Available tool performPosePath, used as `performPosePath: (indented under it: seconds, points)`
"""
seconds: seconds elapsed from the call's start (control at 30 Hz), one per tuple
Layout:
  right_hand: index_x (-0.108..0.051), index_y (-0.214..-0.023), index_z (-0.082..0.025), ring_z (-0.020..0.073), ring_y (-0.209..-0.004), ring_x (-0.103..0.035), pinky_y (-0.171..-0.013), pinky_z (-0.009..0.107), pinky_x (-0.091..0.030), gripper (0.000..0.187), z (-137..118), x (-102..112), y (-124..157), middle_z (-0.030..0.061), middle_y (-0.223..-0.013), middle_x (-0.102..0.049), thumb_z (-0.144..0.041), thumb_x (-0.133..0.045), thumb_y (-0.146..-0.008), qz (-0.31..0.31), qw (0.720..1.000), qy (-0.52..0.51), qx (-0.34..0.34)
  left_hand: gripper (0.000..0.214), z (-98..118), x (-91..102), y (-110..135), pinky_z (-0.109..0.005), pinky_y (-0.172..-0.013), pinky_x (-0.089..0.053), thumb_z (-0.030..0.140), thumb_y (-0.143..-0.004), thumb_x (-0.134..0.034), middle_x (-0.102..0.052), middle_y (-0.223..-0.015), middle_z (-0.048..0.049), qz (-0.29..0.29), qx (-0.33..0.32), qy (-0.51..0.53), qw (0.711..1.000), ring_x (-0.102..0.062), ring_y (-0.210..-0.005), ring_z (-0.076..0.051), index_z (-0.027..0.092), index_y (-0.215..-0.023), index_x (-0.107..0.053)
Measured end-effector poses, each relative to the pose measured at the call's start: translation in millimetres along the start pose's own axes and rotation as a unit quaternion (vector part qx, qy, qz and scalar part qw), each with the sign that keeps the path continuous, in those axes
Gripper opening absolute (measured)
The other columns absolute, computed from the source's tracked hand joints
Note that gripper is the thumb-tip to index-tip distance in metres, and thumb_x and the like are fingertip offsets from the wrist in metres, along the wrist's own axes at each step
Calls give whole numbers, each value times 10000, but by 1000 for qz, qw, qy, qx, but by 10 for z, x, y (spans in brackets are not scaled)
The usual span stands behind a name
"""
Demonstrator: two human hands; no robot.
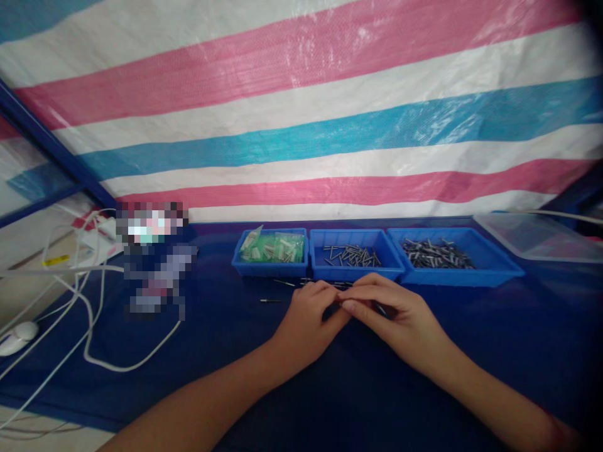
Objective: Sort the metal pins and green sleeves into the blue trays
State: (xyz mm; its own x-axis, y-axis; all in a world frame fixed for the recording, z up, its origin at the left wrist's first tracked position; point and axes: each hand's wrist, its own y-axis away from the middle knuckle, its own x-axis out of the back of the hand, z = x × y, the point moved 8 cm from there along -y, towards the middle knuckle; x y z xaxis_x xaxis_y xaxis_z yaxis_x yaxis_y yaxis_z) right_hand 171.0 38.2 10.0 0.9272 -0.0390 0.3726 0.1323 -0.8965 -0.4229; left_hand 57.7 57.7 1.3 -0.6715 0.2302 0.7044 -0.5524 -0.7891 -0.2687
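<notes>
Fingertips [349,306] of left hand [311,315] and right hand [406,314] meet, partly hiding dark rods [345,286], whether gripping any I cannot tell.

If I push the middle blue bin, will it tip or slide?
The middle blue bin would probably slide rather than tip: it looks wide and low. The metal-looking pins heaped loosely inside could shift and rattle, and may make it feel heavier.

Red/white/blue striped tarp [301,144] behind, blue frame bar [47,139] at left. White cables [122,369] loop across left side of table [348,402]; white mouse [19,338] at far left. Pixelated items [164,273] nearby, unreadable. Clear plastic piece [541,238] far right.
</notes>
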Motion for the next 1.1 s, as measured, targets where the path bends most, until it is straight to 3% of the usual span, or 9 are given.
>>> performPosePath:
  seconds: [0.2,0.33,0.43,0.57,0.67,0.77,0.87,1.1]
  points:
    - [-693,-947,-248,196,-850,-622,-633,303,-519,159,57,27,-22,61,-930,-652,-314,-564,-880,-8,999,44,-12,147,-29,128,-15,-289,-770,-425,305,-899,-562,-653,-886,-15,37,-8,5,999,-581,-862,-160,199,-881,-661]
    - [-685,-956,-253,175,-783,-619,-581,284,-493,175,8,130,-68,51,-942,-648,-296,-526,-896,-9,993,118,10,216,-68,175,-28,-308,-774,-419,297,-880,-582,-629,-864,-16,39,7,-32,999,-565,-850,-168,193,-1064,-624]
    - [-678,-927,-241,189,-790,-618,-605,302,-487,154,-54,469,-98,47,-919,-655,-312,-551,-878,90,982,166,20,320,-58,182,-31,-341,-804,-405,334,-882,-573,-626,-916,-28,24,3,-83,996,-548,-914,-192,210,-1177,-578]
    - [-673,-895,-228,199,-692,-600,-595,335,-456,167,-94,1038,-39,39,-841,-661,-360,-583,-847,260,927,271,-12,261,-45,118,-11,-381,-841,-371,380,-894,-547,-610,-1076,-41,-16,-24,-162,986,-506,-1029,-228,253,-1104,-636]
    - [-656,-913,-240,249,-722,-590,-656,400,-450,227,14,1254,-41,70,-866,-640,-406,-504,-881,276,895,348,-48,283,-86,40,16,-396,-846,-362,411,-895,-537,-596,-1118,-40,-49,-32,-198,978,-491,-1039,-238,262,-1115,-635]
    - [-654,-903,-232,352,-830,-594,-721,497,-454,300,206,1229,-134,126,-886,-629,-439,-437,-888,197,882,427,-39,269,-116,-4,28,-393,-853,-350,401,-915,-512,-597,-1114,-28,-69,-36,-215,974,-493,-1022,-225,269,-1115,-633]
    - [-661,-932,-208,374,-895,-606,-795,534,-458,299,289,1119,-184,139,-899,-656,-428,-470,-867,155,879,450,2,235,-119,-11,23,-378,-829,-340,352,-942,-476,-612,-1073,-17,-77,-40,-229,970,-500,-998,-210,274,-1094,-638]
    - [-671,-931,-199,278,-900,-591,-822,450,-457,239,-108,675,-109,100,-944,-659,-366,-510,-875,148,905,388,89,214,-140,-29,14,-370,-778,-315,249,-969,-430,-643,-1009,6,-67,-43,-248,965,-528,-936,-183,273,-1065,-620]
